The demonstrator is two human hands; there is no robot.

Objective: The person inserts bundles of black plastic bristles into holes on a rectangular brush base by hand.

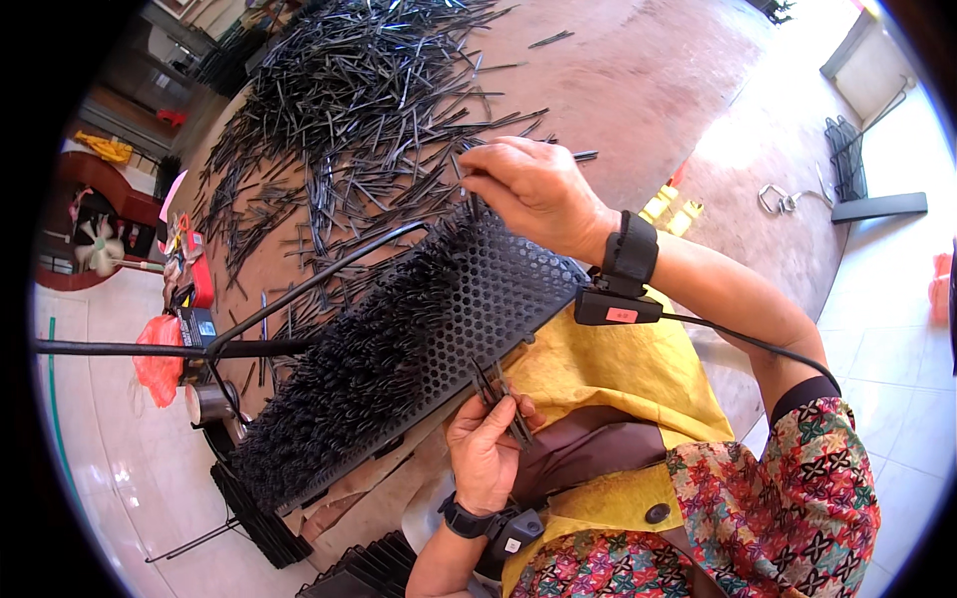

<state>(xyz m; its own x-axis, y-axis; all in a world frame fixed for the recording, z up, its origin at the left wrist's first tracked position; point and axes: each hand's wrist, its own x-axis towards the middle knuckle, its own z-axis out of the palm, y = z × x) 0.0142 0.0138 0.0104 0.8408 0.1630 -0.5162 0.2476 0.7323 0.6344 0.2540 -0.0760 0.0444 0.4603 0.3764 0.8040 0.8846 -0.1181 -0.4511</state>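
A long black perforated plate (498,296) lies tilted across the table's near side, one end toward the lower left. Dense black bristle tufts (339,399) fill its left part, while bare round holes show on the right. My left hand (483,453) is closed round a few thin black strips (486,379) at the plate's near edge. Above the far edge, my right hand (538,189) pinches a black strip (476,205) whose lower end meets the plate near the bristles' boundary. Fingers partly hide both grips. Each wrist wears a black strap with a small box.
A large pile of loose black strips (349,90) spreads over the brown table (618,80). A bent black rod (319,279) crosses the plate's left side. Yellow pieces (670,209) lie beyond my right forearm. A metal mug (209,403) and a red plastic bag (159,359) stand at left.
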